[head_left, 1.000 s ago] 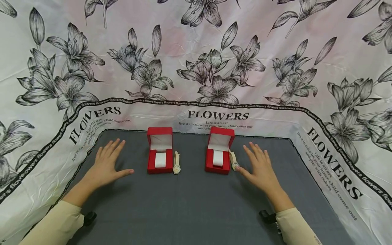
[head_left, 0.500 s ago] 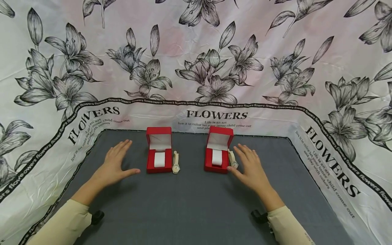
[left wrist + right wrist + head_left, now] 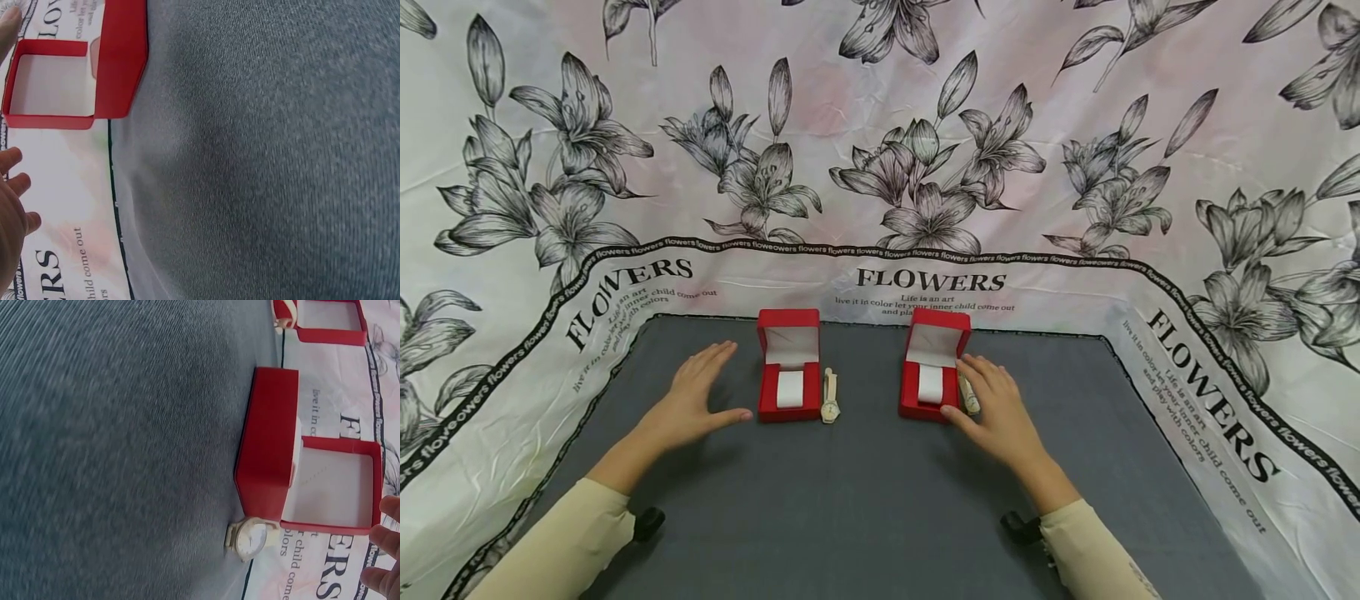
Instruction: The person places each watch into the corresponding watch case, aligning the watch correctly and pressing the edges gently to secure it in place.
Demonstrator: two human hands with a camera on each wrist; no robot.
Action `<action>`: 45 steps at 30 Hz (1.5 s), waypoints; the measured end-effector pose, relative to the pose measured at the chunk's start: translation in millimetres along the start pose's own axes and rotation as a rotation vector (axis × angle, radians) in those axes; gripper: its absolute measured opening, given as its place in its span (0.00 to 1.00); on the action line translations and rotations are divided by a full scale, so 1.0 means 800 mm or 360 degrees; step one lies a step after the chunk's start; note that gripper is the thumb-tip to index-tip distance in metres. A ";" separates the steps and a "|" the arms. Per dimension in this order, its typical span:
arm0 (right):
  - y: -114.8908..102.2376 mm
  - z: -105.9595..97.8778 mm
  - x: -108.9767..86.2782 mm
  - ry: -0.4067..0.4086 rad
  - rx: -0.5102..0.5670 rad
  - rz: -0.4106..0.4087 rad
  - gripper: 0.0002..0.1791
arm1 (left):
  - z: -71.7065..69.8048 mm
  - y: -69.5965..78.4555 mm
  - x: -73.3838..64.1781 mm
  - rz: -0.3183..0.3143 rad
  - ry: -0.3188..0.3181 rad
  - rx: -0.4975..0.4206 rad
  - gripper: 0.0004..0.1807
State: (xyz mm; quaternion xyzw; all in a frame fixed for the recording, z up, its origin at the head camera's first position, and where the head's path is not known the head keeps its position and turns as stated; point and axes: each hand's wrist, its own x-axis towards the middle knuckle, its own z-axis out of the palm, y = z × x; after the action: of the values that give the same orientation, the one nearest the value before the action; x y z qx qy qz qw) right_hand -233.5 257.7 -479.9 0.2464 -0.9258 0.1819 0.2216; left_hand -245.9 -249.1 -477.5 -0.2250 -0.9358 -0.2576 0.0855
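Here, on a grey worktop [image 3: 850, 508], a red left box [image 3: 790, 414] and a red right box [image 3: 921, 412], lids raised; left watch [image 3: 830, 408], pale and flat, just beside the left box's right wall; right watch [image 3: 251, 539] likewise beside the right box; right grip [image 3: 996, 408] spread above that watch and the box's near corner, empty, contact hard to judge from overhead; left grip [image 3: 692, 400] relaxed, also empty, near the left box but apart. Best, by judgement, to come down lightly, pinch the strap [image 3: 272, 534] and avoid nudging the box. On the floral cloth [image 3: 805, 125] behind, "FLOWERS" three times in capitals; smaller, "Life is an art" and "live it in color let your inner child come out and play with colors"; along the black border [image 3: 850, 251], "flowers" repeated; no legible brand on either watch.
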 end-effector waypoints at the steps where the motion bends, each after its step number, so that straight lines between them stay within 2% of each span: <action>1: -0.001 0.001 0.001 0.0000 0.0008 -0.0006 0.44 | 0.000 0.001 0.001 -0.0004 -0.0008 -0.0007 0.61; 14: -0.024 0.017 0.014 -0.0011 0.0117 -0.0020 0.41 | 0.010 0.010 0.009 -0.0023 -0.0070 -0.0048 0.60; 30: -0.053 0.039 0.030 -0.0051 0.0193 -0.0093 0.39 | 0.025 0.012 0.034 0.0013 -0.0091 -0.0050 0.53; 45: -0.075 0.059 0.042 -0.0210 0.0241 -0.0019 0.38 | 0.040 0.006 0.050 -0.0042 -0.0184 -0.0037 0.49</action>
State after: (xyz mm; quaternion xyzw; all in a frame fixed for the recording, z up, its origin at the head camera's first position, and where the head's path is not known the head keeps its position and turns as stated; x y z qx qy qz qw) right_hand -243.0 175.1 -489.0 0.2795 -0.9205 0.2333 0.1421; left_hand -280.4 -213.6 -491.6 -0.2282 -0.9390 -0.2562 0.0253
